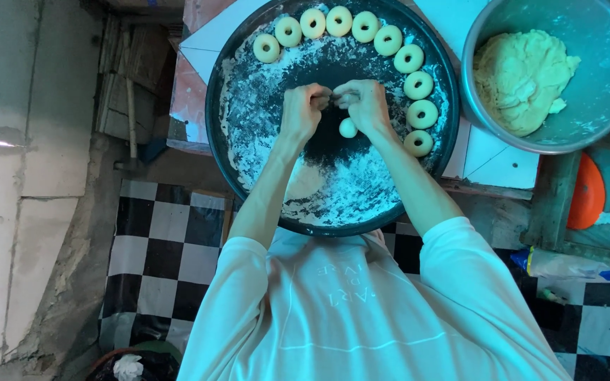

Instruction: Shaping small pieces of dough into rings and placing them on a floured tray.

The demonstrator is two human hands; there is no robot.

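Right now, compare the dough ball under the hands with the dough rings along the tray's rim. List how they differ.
The dough ball is a smooth solid round with no hole; each of the dough rings has a hole through its middle. The ball lies alone near the centre of the tray, just below the right hand; the rings sit in a curved row along the far and right rim. The ball looks smaller than any ring. Both are the same pale dough, resting on the floured tray.

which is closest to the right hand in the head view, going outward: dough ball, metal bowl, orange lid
1. dough ball, just under the right hand, on the floured tray.
2. metal bowl, upper right, beside the tray.
3. orange lid, far right, below the bowl.
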